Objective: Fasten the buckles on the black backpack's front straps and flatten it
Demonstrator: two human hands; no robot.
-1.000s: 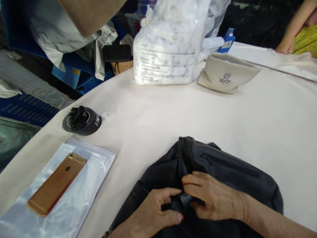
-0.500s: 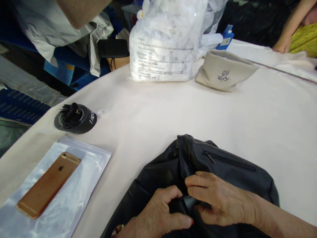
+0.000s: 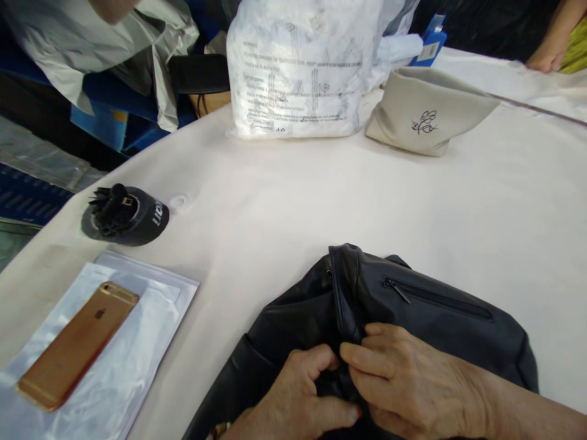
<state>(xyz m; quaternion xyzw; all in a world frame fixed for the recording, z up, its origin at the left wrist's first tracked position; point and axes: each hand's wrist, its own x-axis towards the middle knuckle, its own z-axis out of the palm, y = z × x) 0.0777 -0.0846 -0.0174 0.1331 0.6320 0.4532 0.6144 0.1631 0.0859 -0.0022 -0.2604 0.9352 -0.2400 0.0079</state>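
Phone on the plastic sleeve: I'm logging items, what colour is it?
The phone is gold, seen best in the head view.

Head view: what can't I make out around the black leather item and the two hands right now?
Head view: the spot that the left hand and right hand pinch on the black leather item is covered by their fingers.
Head view: its near part is cut off by the bottom edge.
Head view: print on the white plastic bag is too small to read.

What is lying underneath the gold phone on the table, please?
The gold phone rests on flat clear plastic bags stacked on the white table. Anything directly beneath the phone is covered.
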